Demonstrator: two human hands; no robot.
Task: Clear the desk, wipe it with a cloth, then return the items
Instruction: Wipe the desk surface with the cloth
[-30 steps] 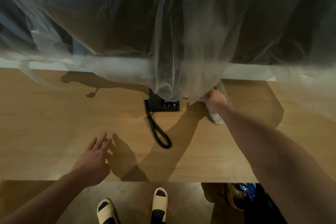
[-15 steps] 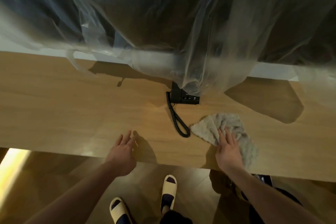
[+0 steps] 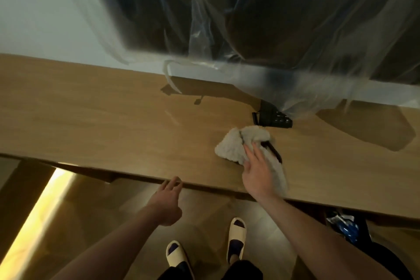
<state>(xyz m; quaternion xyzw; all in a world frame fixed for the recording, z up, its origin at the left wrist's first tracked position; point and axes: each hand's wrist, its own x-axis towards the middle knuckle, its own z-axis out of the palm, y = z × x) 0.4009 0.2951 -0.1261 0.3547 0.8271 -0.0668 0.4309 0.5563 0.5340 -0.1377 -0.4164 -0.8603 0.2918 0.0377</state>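
- The right hand (image 3: 256, 173) lies flat on the fluffy grey cloth (image 3: 236, 145), fingers straight and spread, pressing it onto the wooden worktop (image 3: 113, 120). It is not curled round the cloth.
- A second ago that hand was far back by the wall, under the hanging plastic sheet (image 3: 227, 29). Half a second ago it had drawn the cloth forward to the right of the cord. Now the cloth is bunched and sits over the black coiled cord (image 3: 273, 151), just in front of the black desk phone (image 3: 272, 117).
- So the wiping stroke has run from the back of the worktop toward the front edge and then leftward, a sign that the wipe is well under way on the right part.
- The left hand (image 3: 167, 200) holds nothing, its fingers loosely bent. It was resting over the worktop a second ago; now it has dropped back to the front edge, its fingertips about level with it.
- The phone remains on the worktop, partly under the plastic, so clearing looks incomplete there.
- The long stretch of worktop to the left probably remains to be wiped, though the pictures cannot show which parts are already clean.
- One risk: the cloth may snag the cord and drag the phone.
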